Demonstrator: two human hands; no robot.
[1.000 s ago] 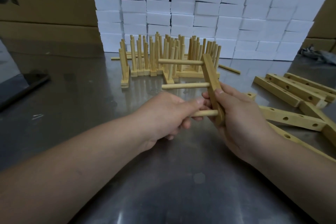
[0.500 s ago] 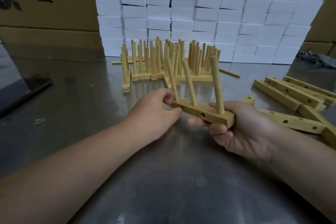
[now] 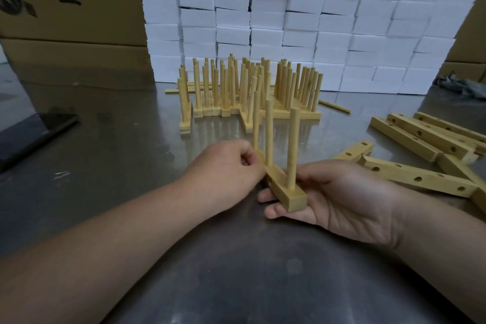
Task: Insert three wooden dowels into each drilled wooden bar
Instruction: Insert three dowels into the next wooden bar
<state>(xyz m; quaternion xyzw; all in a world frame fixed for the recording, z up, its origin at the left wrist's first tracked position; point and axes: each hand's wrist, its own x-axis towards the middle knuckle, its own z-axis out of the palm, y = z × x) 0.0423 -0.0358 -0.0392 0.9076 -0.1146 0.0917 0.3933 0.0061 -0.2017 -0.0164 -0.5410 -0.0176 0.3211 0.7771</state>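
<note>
Head view: dowelled bar [image 3: 278, 176]; Chinese-lettered carton [image 3: 71, 8]

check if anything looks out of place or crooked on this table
Nothing looks damaged. One loose dowel lies flat on the table right of the finished bars. The empty drilled bars at right lie crisscrossed, not in a row. The held bar has its three dowels upright.

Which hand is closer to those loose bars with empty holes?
Right. The right hand lies just left of the loose bars; the left hand is farther left, beyond the held bar.
</note>
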